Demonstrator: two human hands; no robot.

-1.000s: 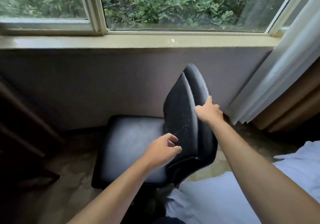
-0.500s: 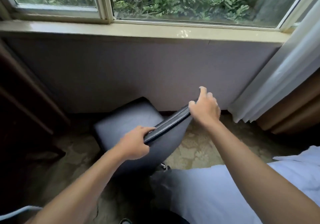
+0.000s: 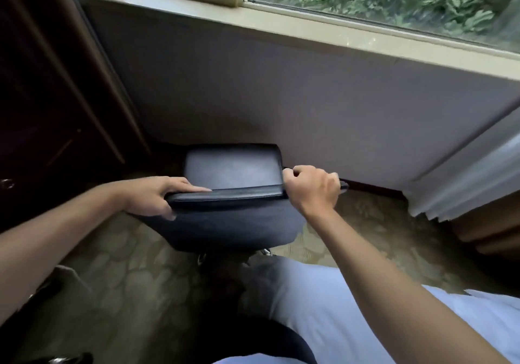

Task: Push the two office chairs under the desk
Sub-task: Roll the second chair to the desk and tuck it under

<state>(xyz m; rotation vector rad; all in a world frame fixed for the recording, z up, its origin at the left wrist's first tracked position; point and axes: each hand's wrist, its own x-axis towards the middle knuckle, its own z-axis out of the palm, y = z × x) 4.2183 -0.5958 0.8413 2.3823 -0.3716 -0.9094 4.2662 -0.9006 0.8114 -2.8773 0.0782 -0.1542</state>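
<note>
1. Looks like we're on chair one of two: the person has the black office chair (image 3: 230, 195) by the top of its backrest, seat pointing at the wall under the window (image 3: 365, 3).
2. What might be the table (image 3: 42, 88) is the dark wood thing out past the left hand, so I'd guess the next move is swinging and rolling the chair that way.
3. Left hand (image 3: 152, 197) is wrapped over the backrest's left corner, fingers flat on top, thumb underneath.
4. Right hand (image 3: 312, 189) is curled tight round the right corner.
</note>
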